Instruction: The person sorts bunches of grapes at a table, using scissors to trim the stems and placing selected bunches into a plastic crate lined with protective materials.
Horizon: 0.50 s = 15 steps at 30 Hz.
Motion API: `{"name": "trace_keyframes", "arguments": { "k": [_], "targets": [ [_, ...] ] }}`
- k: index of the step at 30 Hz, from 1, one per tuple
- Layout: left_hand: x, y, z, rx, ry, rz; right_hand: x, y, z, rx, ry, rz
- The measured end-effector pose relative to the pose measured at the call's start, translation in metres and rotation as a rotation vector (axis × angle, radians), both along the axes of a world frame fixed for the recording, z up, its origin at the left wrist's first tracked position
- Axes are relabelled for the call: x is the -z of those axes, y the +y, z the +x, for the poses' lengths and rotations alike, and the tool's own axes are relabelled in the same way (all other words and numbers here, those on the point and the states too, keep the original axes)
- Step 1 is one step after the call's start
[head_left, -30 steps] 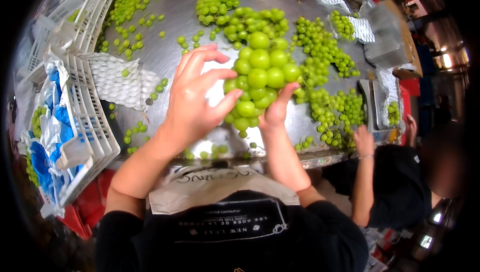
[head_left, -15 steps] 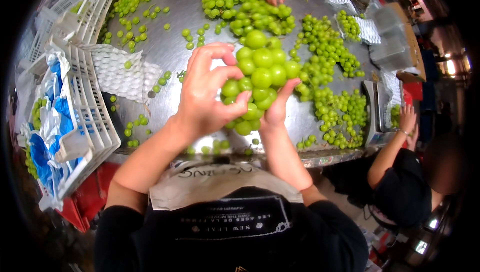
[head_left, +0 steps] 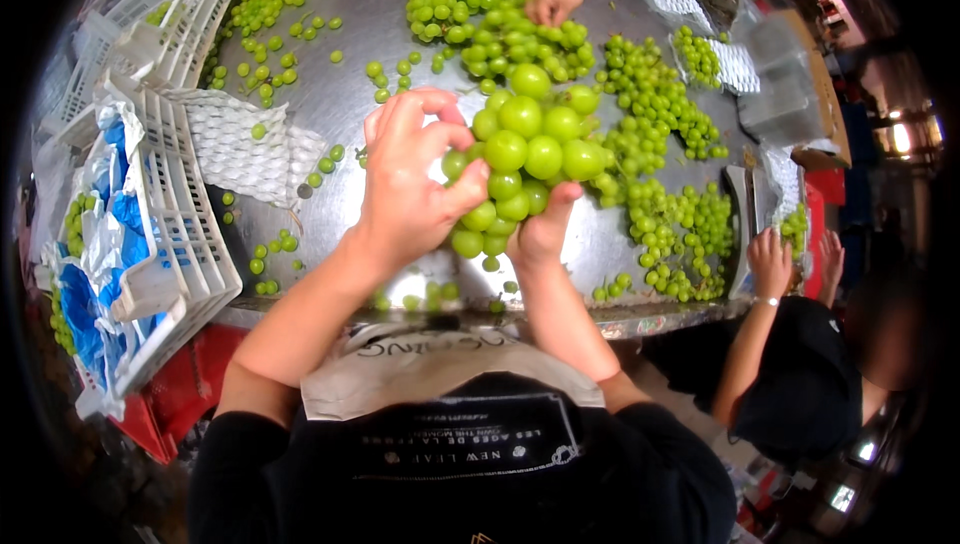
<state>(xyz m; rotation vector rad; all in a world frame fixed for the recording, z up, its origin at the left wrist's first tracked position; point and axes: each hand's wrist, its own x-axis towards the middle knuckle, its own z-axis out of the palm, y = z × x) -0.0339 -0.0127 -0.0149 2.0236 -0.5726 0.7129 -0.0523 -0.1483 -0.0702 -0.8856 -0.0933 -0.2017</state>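
A bunch of large green grapes [head_left: 525,149] is held up in front of me above the metal table. My right hand [head_left: 543,236] supports it from below and behind, thumb up along its right side; most of those fingers are hidden by grapes. From the left, my left hand [head_left: 408,169] reaches round the bunch with curled fingers, thumb and forefinger against the grapes at its edge. Whether it pinches a single grape is hard to see. Beyond the held bunch, more bunches [head_left: 455,4] lie in a heap, and others [head_left: 680,229] spread along the right.
White plastic crates [head_left: 185,234] line the left side, one with blue and white wrapping. White padded foam [head_left: 240,144] lies beside it among loose grapes. Another person's hand [head_left: 556,2] touches the far heap. At right, a co-worker's hand [head_left: 769,262] is near a scale-like tray; clear boxes [head_left: 785,79] stand behind.
The held bunch has turned and tilted a little to the right within my hands. My left thumb has shifted slightly left and up. The co-worker's hands at right have moved apart.
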Motion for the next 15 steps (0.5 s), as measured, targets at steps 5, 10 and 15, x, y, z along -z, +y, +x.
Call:
{"name": "trace_keyframes", "arguments": {
  "k": [5, 10, 15],
  "targets": [
    [-0.004, -0.001, 0.000, -0.002, -0.034, 0.024, 0.005, -0.004, 0.004, -0.031, 0.069, 0.000],
    [-0.006, 0.000, 0.001, 0.102, 0.059, -0.069, -0.022, -0.003, 0.000, -0.291, 0.163, 0.105],
    [-0.004, 0.004, 0.002, 0.172, -0.014, -0.102, -0.037, 0.004, -0.002, -0.392, 0.214, 0.245]
  ]
}}
